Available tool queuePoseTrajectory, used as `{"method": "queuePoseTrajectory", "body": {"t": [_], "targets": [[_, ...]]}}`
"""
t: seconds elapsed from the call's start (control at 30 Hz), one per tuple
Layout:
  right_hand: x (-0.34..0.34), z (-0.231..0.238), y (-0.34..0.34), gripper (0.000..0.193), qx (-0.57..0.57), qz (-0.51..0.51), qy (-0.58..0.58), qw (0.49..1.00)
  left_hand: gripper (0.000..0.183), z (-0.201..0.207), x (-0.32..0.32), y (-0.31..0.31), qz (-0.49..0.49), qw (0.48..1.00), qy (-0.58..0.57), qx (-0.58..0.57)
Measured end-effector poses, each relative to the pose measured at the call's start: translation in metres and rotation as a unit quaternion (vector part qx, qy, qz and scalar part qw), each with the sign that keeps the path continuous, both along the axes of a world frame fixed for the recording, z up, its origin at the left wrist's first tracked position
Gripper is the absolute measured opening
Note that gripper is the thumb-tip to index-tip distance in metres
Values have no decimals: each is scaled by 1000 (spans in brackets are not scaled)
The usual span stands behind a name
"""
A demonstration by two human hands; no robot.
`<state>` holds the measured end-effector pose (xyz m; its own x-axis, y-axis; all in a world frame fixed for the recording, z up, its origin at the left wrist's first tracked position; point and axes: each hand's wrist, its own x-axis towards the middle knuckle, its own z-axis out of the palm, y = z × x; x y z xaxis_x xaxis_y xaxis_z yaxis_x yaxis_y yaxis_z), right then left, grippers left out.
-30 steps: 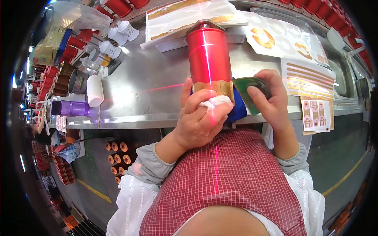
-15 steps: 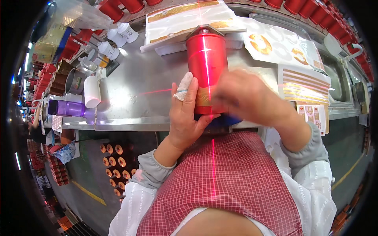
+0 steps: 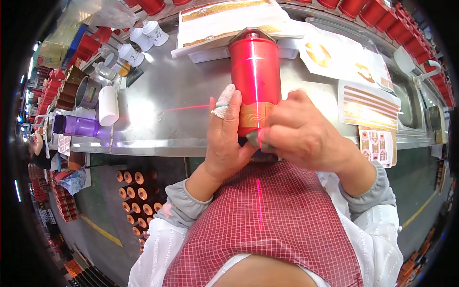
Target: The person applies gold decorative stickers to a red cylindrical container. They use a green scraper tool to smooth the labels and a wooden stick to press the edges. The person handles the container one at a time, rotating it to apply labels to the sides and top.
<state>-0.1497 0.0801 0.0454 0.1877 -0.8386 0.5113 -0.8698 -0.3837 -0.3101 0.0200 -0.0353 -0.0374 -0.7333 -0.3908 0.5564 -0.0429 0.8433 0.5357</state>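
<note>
A shiny red bottle [image 3: 252, 71] lies lengthwise before me, its far end against a metal holder [image 3: 254, 32]. A gold patterned band [image 3: 252, 115] wraps its near part. My left hand [image 3: 223, 138] grips the bottle's left side, thumb by the near end; one finger wears a white cover [image 3: 224, 101]. My right hand [image 3: 306, 131] is closed around a small grey-green pad or scraper [image 3: 258, 139], at the band's near edge; the fingers hide part of it. A red laser line runs along the bottle.
Sheets of gold decals [image 3: 232, 26] lie behind the bottle, with gold-striped sheets [image 3: 368, 105] at right. White bottles [image 3: 154, 33], a metal pot [image 3: 87, 92], a white roll [image 3: 108, 106] and a purple bottle [image 3: 79, 125] stand or lie at left. A sink [image 3: 409, 103] is far right.
My right hand, blurred before, has moved slightly down the bottle and shows the grey-green piece in its fingers. More of the gold band is visible. My left hand keeps its hold.
</note>
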Motion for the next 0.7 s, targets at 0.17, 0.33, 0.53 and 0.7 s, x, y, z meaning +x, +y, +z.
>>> {"method": "queuePoseTrajectory", "body": {"t": [0.17, 0.33, 0.53, 0.7], "targets": [[-27, -6, -33, 15, -43, -71, -102, 991, 86, 1, 1, -5, -9, 1000, -4, -16], [-28, -8, -33, 13, -53, -90, -75, 992, 86, -3, 1, -4, -6, 1000, 0, 3], [-24, -13, -32, 15, -45, -93, -123, 987, 79, -5, 1, -5, -42, 997, 13, 70], [-20, -16, -34, 18, -45, -88, -185, 978, 86, 11, 1, 2, -13, 999, -18, -23]]}}
